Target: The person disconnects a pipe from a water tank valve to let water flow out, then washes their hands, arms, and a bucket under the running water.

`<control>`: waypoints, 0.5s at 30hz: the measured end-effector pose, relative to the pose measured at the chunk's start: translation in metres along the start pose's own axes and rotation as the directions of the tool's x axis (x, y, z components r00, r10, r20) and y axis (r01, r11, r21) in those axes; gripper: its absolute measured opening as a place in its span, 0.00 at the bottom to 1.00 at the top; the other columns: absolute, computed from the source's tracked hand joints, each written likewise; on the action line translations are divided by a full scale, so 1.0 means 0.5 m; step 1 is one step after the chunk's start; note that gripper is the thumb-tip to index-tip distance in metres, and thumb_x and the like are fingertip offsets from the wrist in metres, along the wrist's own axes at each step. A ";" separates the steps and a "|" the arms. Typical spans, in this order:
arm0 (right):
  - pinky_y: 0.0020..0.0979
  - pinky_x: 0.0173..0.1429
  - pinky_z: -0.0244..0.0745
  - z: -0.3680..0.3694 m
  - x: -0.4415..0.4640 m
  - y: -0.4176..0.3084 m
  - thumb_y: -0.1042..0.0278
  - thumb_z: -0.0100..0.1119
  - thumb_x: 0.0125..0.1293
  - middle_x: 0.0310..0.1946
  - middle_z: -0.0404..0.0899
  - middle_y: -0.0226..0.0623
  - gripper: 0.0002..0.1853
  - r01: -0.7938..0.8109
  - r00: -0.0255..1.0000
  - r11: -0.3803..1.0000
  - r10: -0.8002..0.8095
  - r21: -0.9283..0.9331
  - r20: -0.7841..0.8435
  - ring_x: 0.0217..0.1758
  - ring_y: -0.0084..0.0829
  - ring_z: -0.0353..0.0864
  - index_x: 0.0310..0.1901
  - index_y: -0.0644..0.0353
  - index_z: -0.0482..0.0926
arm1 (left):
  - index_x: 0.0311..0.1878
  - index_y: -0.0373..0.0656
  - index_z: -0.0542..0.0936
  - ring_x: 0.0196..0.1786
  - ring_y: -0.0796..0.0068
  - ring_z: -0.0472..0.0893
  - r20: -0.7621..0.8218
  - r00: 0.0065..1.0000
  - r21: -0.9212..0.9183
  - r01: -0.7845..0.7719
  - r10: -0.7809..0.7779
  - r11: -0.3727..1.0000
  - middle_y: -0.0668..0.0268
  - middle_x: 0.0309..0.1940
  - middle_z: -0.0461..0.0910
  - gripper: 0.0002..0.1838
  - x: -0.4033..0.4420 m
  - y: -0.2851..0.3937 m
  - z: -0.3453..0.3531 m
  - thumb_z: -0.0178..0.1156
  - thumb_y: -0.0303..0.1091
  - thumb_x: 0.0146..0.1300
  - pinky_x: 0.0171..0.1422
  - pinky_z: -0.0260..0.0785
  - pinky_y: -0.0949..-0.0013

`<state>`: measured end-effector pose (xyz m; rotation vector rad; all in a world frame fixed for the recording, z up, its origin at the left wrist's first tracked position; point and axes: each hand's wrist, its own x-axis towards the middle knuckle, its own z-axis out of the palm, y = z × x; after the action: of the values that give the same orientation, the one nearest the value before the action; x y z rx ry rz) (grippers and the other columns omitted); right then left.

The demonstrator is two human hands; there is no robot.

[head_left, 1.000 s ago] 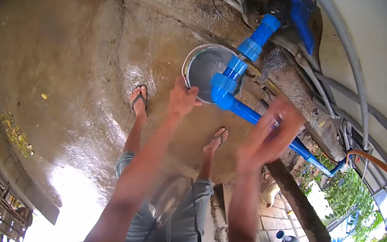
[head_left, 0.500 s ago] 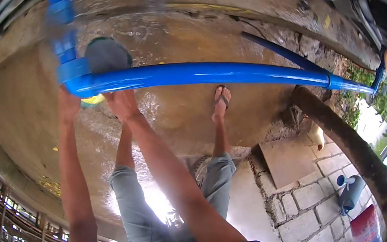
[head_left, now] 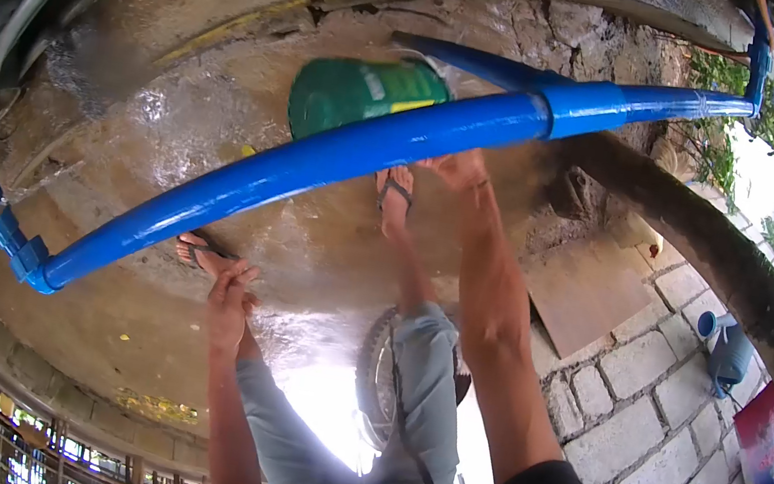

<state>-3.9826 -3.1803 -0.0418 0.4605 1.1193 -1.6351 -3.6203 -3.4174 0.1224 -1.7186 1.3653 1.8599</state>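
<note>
A green bucket (head_left: 354, 100) with a yellow patch lies tilted on its side, slightly blurred, beyond a long blue pipe (head_left: 317, 170). The pipe crosses in front and covers its lower edge. My right hand (head_left: 464, 168) is at the pipe's near side, close to the bucket. The pipe partly hides its fingers, so I cannot tell whether they grip anything. Over my left shin, my left hand (head_left: 231, 296) hangs empty with its fingers loosely bent and apart. My sandalled feet stand on wet brown concrete (head_left: 303, 259).
A thinner blue pipe (head_left: 466, 60) runs behind the long one. To the right are a thick dark trunk (head_left: 702, 231), a flat board (head_left: 590, 300), a blue-grey watering can (head_left: 729, 357) and a red-and-blue bag (head_left: 765, 444) on stone paving. A wheel (head_left: 376, 372) stands beside my legs.
The bucket has moved from the far left to the middle, now showing its green side. My right hand has swung right; my left hand has come away from the bucket towards my shin. The view has shifted.
</note>
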 end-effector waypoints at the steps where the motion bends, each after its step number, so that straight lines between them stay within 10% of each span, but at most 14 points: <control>1: 0.43 0.41 0.82 -0.006 -0.003 -0.017 0.40 0.44 0.69 0.44 0.81 0.36 0.28 -0.092 0.996 0.995 0.093 0.042 -0.016 0.45 0.39 0.82 0.55 0.58 0.71 | 0.61 0.38 0.73 0.26 0.85 0.76 0.025 1.000 -0.003 0.018 -0.018 1.000 0.64 0.48 0.82 0.20 -0.005 -0.017 0.005 0.47 0.37 0.71 0.25 0.63 0.83; 2: 0.44 0.40 0.82 -0.001 -0.005 -0.019 0.43 0.45 0.70 0.47 0.79 0.38 0.26 -0.156 0.988 0.980 0.155 0.123 0.020 0.46 0.38 0.82 0.56 0.58 0.71 | 0.61 0.38 0.72 0.27 0.84 0.77 0.032 0.999 -0.006 0.032 -0.031 0.999 0.63 0.49 0.82 0.20 -0.001 -0.029 0.011 0.46 0.38 0.72 0.25 0.63 0.83; 4: 0.44 0.41 0.82 -0.032 0.010 0.046 0.47 0.47 0.70 0.48 0.79 0.38 0.24 0.331 0.942 0.626 -0.263 -0.706 0.208 0.47 0.39 0.82 0.56 0.58 0.70 | 0.62 0.37 0.71 0.27 0.84 0.78 0.047 0.996 -0.002 0.069 -0.069 0.998 0.62 0.50 0.82 0.22 -0.008 -0.035 0.009 0.45 0.41 0.73 0.25 0.64 0.83; 6: 0.44 0.43 0.81 0.007 0.026 0.084 0.51 0.50 0.69 0.49 0.78 0.40 0.22 0.414 0.907 0.577 -0.326 -0.703 0.267 0.48 0.40 0.81 0.56 0.59 0.70 | 0.63 0.37 0.70 0.28 0.82 0.79 0.066 0.996 -0.005 0.053 -0.053 0.999 0.60 0.50 0.82 0.24 -0.006 -0.028 -0.009 0.44 0.43 0.73 0.26 0.64 0.83; 7: 0.45 0.45 0.80 0.056 0.012 0.121 0.54 0.52 0.68 0.49 0.77 0.41 0.22 0.261 0.964 0.889 -0.225 -0.376 0.138 0.49 0.40 0.81 0.56 0.60 0.70 | 0.63 0.36 0.70 0.29 0.81 0.79 0.072 0.996 -0.006 0.050 -0.049 0.999 0.60 0.51 0.82 0.24 -0.009 -0.029 -0.025 0.44 0.45 0.73 0.27 0.64 0.83; 9: 0.42 0.47 0.79 0.154 0.000 0.167 0.55 0.57 0.66 0.47 0.78 0.40 0.20 0.015 1.000 0.992 -0.018 -0.126 -0.022 0.48 0.38 0.81 0.53 0.59 0.73 | 0.60 0.36 0.72 0.29 0.78 0.81 0.100 0.994 -0.040 -0.033 0.037 0.999 0.59 0.50 0.82 0.23 -0.001 -0.044 -0.058 0.42 0.44 0.74 0.29 0.67 0.80; 11: 0.36 0.48 0.78 0.287 0.020 0.226 0.53 0.63 0.63 0.41 0.81 0.35 0.17 -0.122 0.982 0.895 0.046 -0.430 -0.182 0.43 0.31 0.82 0.48 0.55 0.78 | 0.56 0.36 0.75 0.31 0.76 0.82 0.065 0.995 -0.045 -0.079 0.082 0.996 0.59 0.47 0.82 0.22 0.006 -0.054 -0.118 0.40 0.44 0.74 0.31 0.68 0.78; 13: 0.40 0.54 0.73 0.403 0.050 0.343 0.56 0.61 0.62 0.42 0.80 0.36 0.14 0.193 0.967 0.405 -0.234 -0.894 0.102 0.47 0.37 0.79 0.45 0.53 0.80 | 0.50 0.37 0.77 0.32 0.75 0.81 0.011 0.997 -0.034 -0.078 0.078 0.996 0.61 0.43 0.83 0.22 0.017 -0.056 -0.149 0.40 0.45 0.75 0.34 0.69 0.75; 15: 0.45 0.59 0.68 0.501 0.077 0.455 0.58 0.59 0.61 0.44 0.80 0.36 0.11 0.425 0.805 -0.306 -0.303 -0.852 0.510 0.51 0.43 0.77 0.41 0.52 0.81 | 0.45 0.38 0.79 0.34 0.74 0.80 -0.068 0.987 0.028 -0.142 0.144 0.989 0.61 0.39 0.84 0.23 0.028 -0.049 -0.199 0.39 0.46 0.75 0.37 0.69 0.71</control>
<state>-3.7351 -3.4140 -0.0484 -1.2242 2.2300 -0.6042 -3.5430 -3.4854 0.1136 -1.7305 1.5691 1.8660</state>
